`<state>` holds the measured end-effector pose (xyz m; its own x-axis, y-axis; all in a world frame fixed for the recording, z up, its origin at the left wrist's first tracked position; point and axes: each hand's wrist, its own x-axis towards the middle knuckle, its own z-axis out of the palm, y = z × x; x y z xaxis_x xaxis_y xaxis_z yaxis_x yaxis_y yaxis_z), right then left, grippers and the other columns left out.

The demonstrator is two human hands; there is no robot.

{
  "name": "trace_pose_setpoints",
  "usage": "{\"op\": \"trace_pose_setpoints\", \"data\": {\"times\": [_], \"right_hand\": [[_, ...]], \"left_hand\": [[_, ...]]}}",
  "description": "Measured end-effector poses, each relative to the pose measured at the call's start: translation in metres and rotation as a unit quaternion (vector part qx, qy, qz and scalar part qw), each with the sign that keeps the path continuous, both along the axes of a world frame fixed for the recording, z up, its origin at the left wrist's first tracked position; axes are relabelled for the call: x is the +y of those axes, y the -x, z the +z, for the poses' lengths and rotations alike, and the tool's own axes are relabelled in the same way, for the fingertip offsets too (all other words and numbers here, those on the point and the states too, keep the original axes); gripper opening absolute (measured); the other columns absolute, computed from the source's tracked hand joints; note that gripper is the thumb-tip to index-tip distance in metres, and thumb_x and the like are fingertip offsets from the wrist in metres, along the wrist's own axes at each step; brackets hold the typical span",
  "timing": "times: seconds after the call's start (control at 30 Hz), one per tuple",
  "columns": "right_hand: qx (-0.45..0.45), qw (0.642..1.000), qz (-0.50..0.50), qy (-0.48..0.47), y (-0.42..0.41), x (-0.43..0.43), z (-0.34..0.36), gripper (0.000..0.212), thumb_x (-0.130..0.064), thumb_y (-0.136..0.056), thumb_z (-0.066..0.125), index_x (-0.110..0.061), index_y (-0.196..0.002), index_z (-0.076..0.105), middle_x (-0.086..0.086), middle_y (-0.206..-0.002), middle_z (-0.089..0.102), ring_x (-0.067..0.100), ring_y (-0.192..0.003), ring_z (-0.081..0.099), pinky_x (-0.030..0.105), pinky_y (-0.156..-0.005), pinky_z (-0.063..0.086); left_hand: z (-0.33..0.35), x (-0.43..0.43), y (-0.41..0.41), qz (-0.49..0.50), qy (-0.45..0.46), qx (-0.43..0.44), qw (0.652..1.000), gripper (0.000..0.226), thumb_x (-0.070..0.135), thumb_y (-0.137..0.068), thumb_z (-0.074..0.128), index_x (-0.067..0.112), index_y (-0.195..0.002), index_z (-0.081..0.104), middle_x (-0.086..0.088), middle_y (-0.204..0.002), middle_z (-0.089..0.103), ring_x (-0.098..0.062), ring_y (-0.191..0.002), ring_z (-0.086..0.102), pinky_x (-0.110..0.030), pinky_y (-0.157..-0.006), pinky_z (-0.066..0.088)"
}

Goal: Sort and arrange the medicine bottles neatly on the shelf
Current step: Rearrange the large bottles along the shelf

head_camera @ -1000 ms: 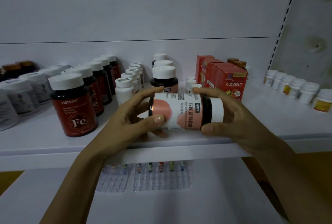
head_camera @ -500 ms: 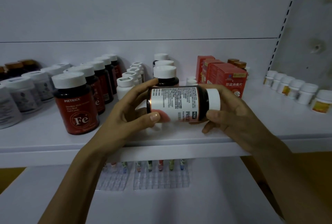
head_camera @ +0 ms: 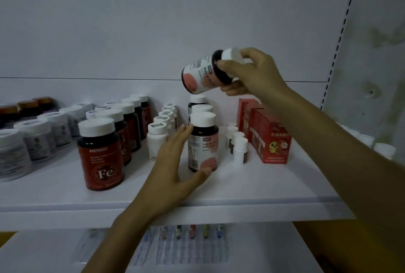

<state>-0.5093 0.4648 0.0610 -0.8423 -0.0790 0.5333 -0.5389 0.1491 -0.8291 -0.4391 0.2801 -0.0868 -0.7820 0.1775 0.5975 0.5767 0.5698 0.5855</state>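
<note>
The fingers (head_camera: 228, 65) of the right hand (head_camera: 256, 73) are curled round the neck and white screw cap of a dark round bottle with a pink-and-white label (head_camera: 200, 76). They grip it in the air, tilted with its base down to the left, above the far end of a row of like bottles. The fingers (head_camera: 182, 134) of the left hand (head_camera: 175, 163) lie stretched out against the left side of the nearest bottle of that row (head_camera: 203, 143), the thumb tip touching its foot. That bottle stands upright on the white shelf (head_camera: 219, 207), with two matching white-capped bottles in file behind it. Just left stands a line of small white plastic bottles (head_camera: 156, 141), then dark bottles with red "Fe" labels (head_camera: 100, 156). To the right are short white vials (head_camera: 240, 150) and red cardboard cartons (head_camera: 274, 143). Far left stand white jars with grey labels (head_camera: 37, 139). On the lower shelf (head_camera: 43, 250) lie clear blister packs (head_camera: 186, 240).
</note>
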Motion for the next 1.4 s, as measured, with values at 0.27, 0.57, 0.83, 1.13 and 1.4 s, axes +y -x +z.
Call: {"op": "trace_pose_setpoints", "data": {"times": [0.27,0.57,0.83,1.13,1.4], "right_hand": [[-0.041,0.961,-0.104,-0.251,0.070,-0.040,0.016,0.050,-0.045,-0.076,0.075,-0.007,-0.104,0.057,0.014,-0.088,0.068,0.027,-0.064,0.072,0.037,-0.064,0.061],[-0.086,0.872,-0.156,-0.456,0.101,-0.058,-0.011,0.058,-0.064,-0.070,0.071,-0.007,-0.073,0.059,0.008,-0.061,0.066,0.017,-0.043,0.065,0.023,-0.043,0.051],[-0.152,0.851,-0.096,-0.493,0.111,-0.061,-0.011,0.071,-0.064,-0.078,0.065,0.004,-0.097,0.055,0.021,-0.079,0.068,0.026,-0.056,0.066,0.032,-0.053,0.056],[-0.130,0.853,-0.069,-0.500,0.125,-0.054,-0.008,0.065,-0.058,-0.086,0.059,0.005,-0.101,0.054,0.022,-0.077,0.067,0.023,-0.053,0.068,0.030,-0.050,0.055],[-0.137,0.873,-0.055,-0.465,0.141,-0.053,-0.011,0.059,-0.052,-0.091,0.056,0.006,-0.104,0.051,0.021,-0.072,0.065,0.021,-0.043,0.064,0.025,-0.040,0.051]], "left_hand": [[-0.001,0.001,0.003,-0.010,-0.010,-0.024,1.000,0.093,0.050,-0.083,0.066,0.047,-0.147,-0.002,0.031,-0.153,0.012,0.008,-0.140,0.017,-0.027,-0.115,0.025],[0.000,0.009,0.000,0.112,0.060,-0.064,0.990,0.087,0.076,-0.069,0.036,0.039,-0.146,0.019,0.015,-0.135,0.052,-0.007,-0.115,0.054,-0.028,-0.085,0.049],[-0.002,0.010,0.003,0.170,0.103,-0.064,0.978,0.074,0.062,-0.084,0.044,0.036,-0.147,0.015,0.010,-0.129,0.057,-0.011,-0.112,0.056,-0.032,-0.085,0.050],[-0.004,0.011,0.003,0.218,0.119,-0.039,0.968,0.068,0.058,-0.088,0.045,0.035,-0.146,0.020,0.009,-0.119,0.061,-0.014,-0.104,0.058,-0.034,-0.082,0.050],[-0.006,0.011,0.004,0.221,0.116,-0.032,0.968,0.063,0.055,-0.088,0.049,0.037,-0.143,0.024,0.012,-0.121,0.059,-0.012,-0.107,0.056,-0.034,-0.085,0.050]]}}
